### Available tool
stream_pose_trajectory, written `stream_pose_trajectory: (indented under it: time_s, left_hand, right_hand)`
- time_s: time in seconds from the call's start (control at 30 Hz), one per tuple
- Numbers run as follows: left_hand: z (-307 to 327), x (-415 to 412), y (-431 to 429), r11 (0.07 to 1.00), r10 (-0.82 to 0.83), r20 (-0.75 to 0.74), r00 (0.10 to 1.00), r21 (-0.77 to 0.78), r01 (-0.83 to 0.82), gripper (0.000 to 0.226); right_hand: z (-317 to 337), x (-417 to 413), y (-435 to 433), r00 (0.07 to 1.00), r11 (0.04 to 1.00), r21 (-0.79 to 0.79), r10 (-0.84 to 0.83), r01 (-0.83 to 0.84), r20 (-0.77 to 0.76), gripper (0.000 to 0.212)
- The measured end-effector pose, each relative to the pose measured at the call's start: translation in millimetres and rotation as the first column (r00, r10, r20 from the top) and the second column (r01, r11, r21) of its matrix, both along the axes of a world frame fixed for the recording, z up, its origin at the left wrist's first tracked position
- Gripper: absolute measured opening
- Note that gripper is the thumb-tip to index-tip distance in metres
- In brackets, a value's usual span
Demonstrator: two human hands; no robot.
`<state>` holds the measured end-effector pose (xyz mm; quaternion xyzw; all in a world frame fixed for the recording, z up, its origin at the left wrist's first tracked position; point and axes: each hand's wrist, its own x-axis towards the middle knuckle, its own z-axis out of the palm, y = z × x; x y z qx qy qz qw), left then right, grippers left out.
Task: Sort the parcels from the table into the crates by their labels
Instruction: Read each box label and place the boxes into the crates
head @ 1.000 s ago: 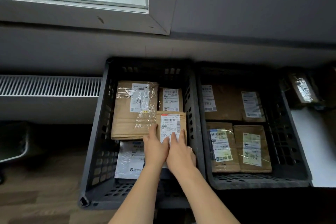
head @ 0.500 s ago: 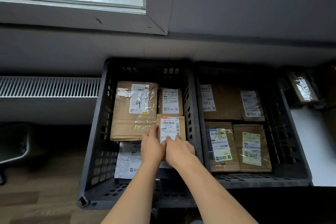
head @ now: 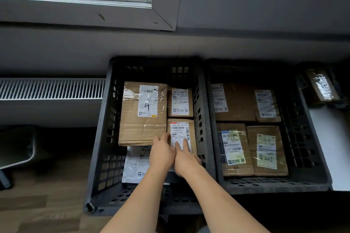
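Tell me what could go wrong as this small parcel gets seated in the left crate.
1. Fingers of the left hand sit in the tight seam between the small parcel and the large box; they might get pinched if the parcel is pushed sideways.
2. The parcel's near end is hidden under the right hand, apparently over the white mailer; it may settle tilted or slide once released.

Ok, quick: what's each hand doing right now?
Left hand: at the left edge of the small parcel; whether it grips cannot be told.
Right hand: open, straight fingers flat on the same parcel.
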<state>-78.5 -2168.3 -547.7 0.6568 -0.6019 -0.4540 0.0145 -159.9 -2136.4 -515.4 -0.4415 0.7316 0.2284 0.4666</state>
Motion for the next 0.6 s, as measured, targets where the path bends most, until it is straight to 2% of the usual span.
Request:
stream_pose_trajectory:
  time_s: [0.2, 0.33, 0.47, 0.53, 0.6]
  left_hand:
    - [6, 6, 8, 0.982, 0.188, -0.163, 0.969, 0.033, -0.186, 0.043]
    - [17, 14, 6, 0.970, 0.236, -0.231, 0.944, 0.107, -0.217, 0.036]
    - [43, 13, 0, 0.960, 0.281, -0.305, 0.910, 0.089, -0.266, 0.021]
    - [60, 11, -3, 0.948, 0.318, -0.379, 0.869, 0.096, -0.304, 0.009]
    - [76, 6, -4, 0.937, 0.346, -0.449, 0.824, 0.114, -0.331, 0.008]
  right_hand:
    - [-8, -1, 15, 0.983, 0.979, -0.108, -0.166, 0.174, 0.082, 0.084]
    - [4, 2, 12, 0.970, 0.940, -0.240, -0.226, 0.241, 0.087, 0.062]
    - [49, -2, 0, 0.914, 0.794, -0.454, -0.338, 0.404, 0.224, 0.046]
    - [72, -9, -3, 0.862, 0.699, -0.505, -0.401, 0.507, 0.311, 0.041]
    - [88, -16, 0, 0.802, 0.601, -0.532, -0.459, 0.596, 0.381, 0.034]
